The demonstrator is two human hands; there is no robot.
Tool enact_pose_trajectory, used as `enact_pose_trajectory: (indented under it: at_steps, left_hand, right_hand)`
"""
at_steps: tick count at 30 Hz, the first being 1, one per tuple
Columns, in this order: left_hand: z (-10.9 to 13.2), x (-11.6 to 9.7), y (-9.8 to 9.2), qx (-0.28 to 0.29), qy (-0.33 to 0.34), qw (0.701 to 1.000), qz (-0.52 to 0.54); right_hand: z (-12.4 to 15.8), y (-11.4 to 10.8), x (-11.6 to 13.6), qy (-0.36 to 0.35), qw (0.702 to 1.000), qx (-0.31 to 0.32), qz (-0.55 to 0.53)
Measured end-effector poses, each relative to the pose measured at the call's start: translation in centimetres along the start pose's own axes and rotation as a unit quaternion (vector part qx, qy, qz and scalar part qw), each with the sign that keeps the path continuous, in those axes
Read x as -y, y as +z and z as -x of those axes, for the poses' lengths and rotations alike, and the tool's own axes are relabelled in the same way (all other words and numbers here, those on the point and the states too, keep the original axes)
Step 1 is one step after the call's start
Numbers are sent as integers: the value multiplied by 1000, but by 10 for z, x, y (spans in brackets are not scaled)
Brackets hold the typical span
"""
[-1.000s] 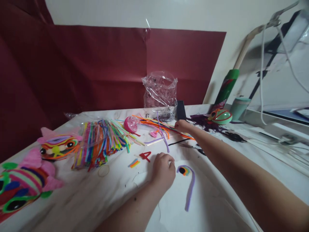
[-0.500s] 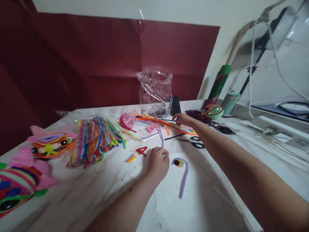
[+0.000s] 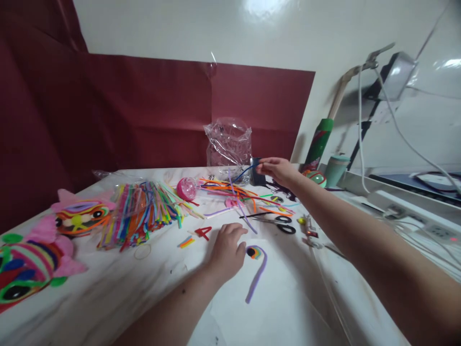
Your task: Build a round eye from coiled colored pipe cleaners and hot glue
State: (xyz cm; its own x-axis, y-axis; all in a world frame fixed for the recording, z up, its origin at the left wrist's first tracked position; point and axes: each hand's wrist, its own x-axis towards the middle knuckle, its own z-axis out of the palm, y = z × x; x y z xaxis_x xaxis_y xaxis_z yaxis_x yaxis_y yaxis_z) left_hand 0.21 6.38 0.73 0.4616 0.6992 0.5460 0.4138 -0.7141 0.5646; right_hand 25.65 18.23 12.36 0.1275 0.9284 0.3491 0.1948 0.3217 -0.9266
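Note:
My right hand (image 3: 276, 169) is raised above the back of the table, its fingers pinched on one end of a blue pipe cleaner (image 3: 245, 172). My left hand (image 3: 228, 250) rests low over the white paper (image 3: 277, 293), fingers apart and holding nothing. Just right of it lies a curled piece with a black centre, rainbow bands and a long purple tail (image 3: 260, 275). A loose purple pipe cleaner (image 3: 246, 217) lies beyond my left fingertips. Orange and red pipe cleaners (image 3: 248, 193) are piled behind it. Black-handled scissors (image 3: 284, 224) lie between my arms.
A bundle of coloured pipe cleaners (image 3: 144, 211) lies at the left beside two bright animal-face crafts (image 3: 81, 216). A pink ball (image 3: 187, 189) and a clear plastic bag (image 3: 229, 146) stand behind. At the right are a green can (image 3: 319, 142), a teal cup (image 3: 336, 170) and a power strip (image 3: 406, 216).
My right hand has lifted, raising the blue pipe cleaner's end from the pile. My left hand has let go of the purple pipe cleaner, which now lies down. The view has shifted.

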Motion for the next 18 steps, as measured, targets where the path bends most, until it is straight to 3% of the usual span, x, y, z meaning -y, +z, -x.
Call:
enact_pose_trajectory:
  at_steps: [3, 7, 9, 11, 13, 15, 18]
  left_hand:
    - [3, -3, -2, 9, 14, 1000, -17]
    - [-1, 4, -9, -37, -104, 994, -8]
    - [-12, 7, -18, -12, -145, 988, -49]
    - [-32, 8, -27, 57, -125, 983, -120]
    - [-62, 9, -32, 112, -63, 975, -181]
    - [-99, 13, -28, 126, -37, 972, -194]
    - [-152, 28, -6, 123, -36, 969, -209]
  right_hand:
    - [4, 14, -16, 56, 997, 49, 26]
    - [7, 14, -39, 87, 994, 46, 55]
    - [6, 6, -47, 92, 993, 31, 65]
    - [5, -3, -52, 92, 993, 23, 65]
    - [5, -8, -52, 84, 995, 24, 55]
    - [6, -8, -46, 64, 997, 37, 36]
    - [10, -2, -31, 26, 997, 68, 3]
